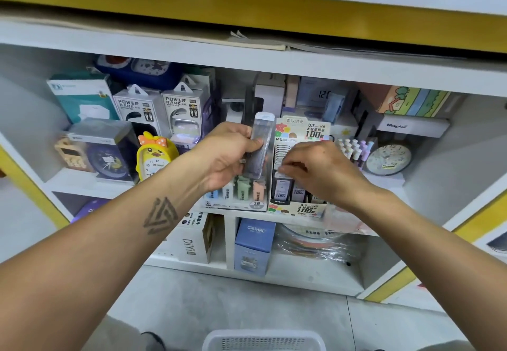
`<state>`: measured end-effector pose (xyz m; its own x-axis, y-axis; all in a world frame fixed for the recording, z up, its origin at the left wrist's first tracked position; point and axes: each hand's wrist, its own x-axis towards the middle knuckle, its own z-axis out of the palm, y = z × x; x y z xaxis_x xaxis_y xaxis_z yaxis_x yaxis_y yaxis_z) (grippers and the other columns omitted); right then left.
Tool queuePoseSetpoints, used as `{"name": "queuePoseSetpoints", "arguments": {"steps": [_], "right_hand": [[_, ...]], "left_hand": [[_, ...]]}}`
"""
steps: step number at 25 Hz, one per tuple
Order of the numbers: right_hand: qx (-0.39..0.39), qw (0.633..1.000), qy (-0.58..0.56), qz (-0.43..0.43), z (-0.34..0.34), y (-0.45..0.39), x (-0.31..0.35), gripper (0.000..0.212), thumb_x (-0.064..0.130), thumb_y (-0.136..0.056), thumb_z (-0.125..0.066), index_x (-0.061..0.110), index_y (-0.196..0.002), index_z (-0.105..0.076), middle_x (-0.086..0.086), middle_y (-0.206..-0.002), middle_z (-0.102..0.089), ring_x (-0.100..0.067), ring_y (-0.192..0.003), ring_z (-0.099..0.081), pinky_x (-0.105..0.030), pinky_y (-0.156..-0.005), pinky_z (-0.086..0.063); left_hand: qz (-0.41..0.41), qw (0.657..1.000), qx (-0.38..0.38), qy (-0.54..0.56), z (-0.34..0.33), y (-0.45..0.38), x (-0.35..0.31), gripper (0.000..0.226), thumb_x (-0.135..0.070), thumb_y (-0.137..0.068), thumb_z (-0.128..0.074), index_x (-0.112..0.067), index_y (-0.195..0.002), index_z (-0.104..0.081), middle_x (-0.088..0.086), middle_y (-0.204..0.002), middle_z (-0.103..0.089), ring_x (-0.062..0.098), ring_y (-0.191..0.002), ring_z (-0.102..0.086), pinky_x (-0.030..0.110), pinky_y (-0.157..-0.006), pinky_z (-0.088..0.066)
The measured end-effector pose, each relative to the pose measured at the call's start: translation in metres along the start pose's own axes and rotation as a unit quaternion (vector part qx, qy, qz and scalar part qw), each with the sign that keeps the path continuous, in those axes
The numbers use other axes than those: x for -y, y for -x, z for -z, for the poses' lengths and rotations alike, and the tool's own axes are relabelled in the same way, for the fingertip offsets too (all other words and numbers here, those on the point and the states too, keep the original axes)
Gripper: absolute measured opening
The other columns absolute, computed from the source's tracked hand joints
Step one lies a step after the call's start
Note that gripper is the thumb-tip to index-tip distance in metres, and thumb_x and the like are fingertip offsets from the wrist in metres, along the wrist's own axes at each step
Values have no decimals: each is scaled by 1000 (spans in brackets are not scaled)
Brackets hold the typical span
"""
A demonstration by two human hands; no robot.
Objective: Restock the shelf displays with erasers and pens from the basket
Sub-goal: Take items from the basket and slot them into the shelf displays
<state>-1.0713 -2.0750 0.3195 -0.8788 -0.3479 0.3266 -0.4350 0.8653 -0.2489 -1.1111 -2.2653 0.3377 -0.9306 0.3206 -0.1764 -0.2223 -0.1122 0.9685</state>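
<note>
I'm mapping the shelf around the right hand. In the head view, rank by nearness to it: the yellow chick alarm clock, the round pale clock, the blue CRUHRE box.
From the right hand:
1. Round pale clock, just right.
2. Blue CRUHRE box, below-left, lower shelf.
3. Yellow chick alarm clock, far left.

1. White basket (264, 340): cut off by the bottom edge; contents not visible.
2. Clear case (260, 147): contents blurred; lower end hidden behind the left hand (227, 155).
3. Lead display box (297, 186): middle covered by the right hand (319, 170); item under the fingertips (285, 169) not discernible.
4. Small print on the eraser display (238, 195): too small to read.
5. Rear shelf items behind the case: dark, indistinct.
</note>
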Motion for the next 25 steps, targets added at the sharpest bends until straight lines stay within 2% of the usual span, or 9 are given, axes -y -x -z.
{"name": "queuePoseSetpoints", "arguments": {"steps": [2,5,7,9,11,14,16,19,25], "right_hand": [[-49,997,-42,-44,1,-2,0,12,23,-95,-67,18,-101,-75,10,-87,-72,-13,-79,-66,-33,-77,-53],[-73,940,-312,-115,11,-6,2,41,11,-93,-69,27,-129,-61,9,-112,-70,-11,-87,-68,-29,-82,-57],[-65,901,-414,-114,14,-6,3,41,5,-92,-68,24,-127,-63,2,-119,-72,-14,-95,-69,-30,-84,-58],[-83,887,-439,-114,20,-5,4,28,1,-88,-71,14,-113,-72,1,-104,-77,-14,-92,-71,-25,-83,-56],[-99,896,-416,-117,29,-1,1,22,4,-84,-76,18,-100,-77,8,-89,-76,-10,-81,-68,-21,-80,-55],[-87,935,-318,-130,37,4,-7,19,13,-79,-83,25,-91,-76,7,-81,-71,-4,-67,-54,-16,-66,-50],[-76,960,-225,-147,33,6,-10,15,20,-78,-84,26,-87,-73,11,-79,-69,-1,-59,-50,-16,-60,-46],[-105,986,-60,-112,21,9,-8,15,29,-84,-79,24,-97,-75,17,-78,-65,-4,-65,-56,-25,-67,-48],[-17,999,15,-32,-2,3,-2,13,30,-92,-70,21,-99,-64,0,-84,-70,-24,-78,-64,-37,-70,-52]], "left_hand": [[33,999,19,3,-1,2,-2,15,-1,-96,-50,0,-106,-61,11,-76,-62,20,-63,-59,30,-54,-50],[76,991,108,-25,-4,6,-4,21,-10,-95,-40,-4,-101,-59,9,-72,-58,16,-56,-48,27,-50,-38],[96,986,138,-11,-7,8,-4,24,-10,-94,-37,-2,-102,-59,10,-72,-58,15,-54,-45,24,-46,-35],[91,986,141,-16,-11,8,-1,27,-9,-95,-40,2,-104,-63,10,-74,-63,16,-55,-52,24,-47,-41],[24,988,96,-117,-11,5,4,24,-7,-97,-47,1,-104,-69,11,-82,-71,21,-68,-65,29,-60,-53],[-76,949,-6,-306,-3,1,8,25,1,-94,-51,-12,-89,-73,7,-84,-74,20,-77,-70,32,-71,-55],[-78,948,-47,-304,4,-2,9,31,6,-91,-47,-13,-80,-70,5,-77,-72,15,-65,-67,27,-62,-54],[-68,949,-39,-304,2,-5,13,30,9,-90,-49,-12,-77,-67,6,-73,-70,14,-60,-64,22,-55,-52],[-88,940,-11,-329,-2,-8,21,29,4,-88,-55,-18,-74,-67,11,-77,-72,17,-66,-68,24,-58,-53]]}}
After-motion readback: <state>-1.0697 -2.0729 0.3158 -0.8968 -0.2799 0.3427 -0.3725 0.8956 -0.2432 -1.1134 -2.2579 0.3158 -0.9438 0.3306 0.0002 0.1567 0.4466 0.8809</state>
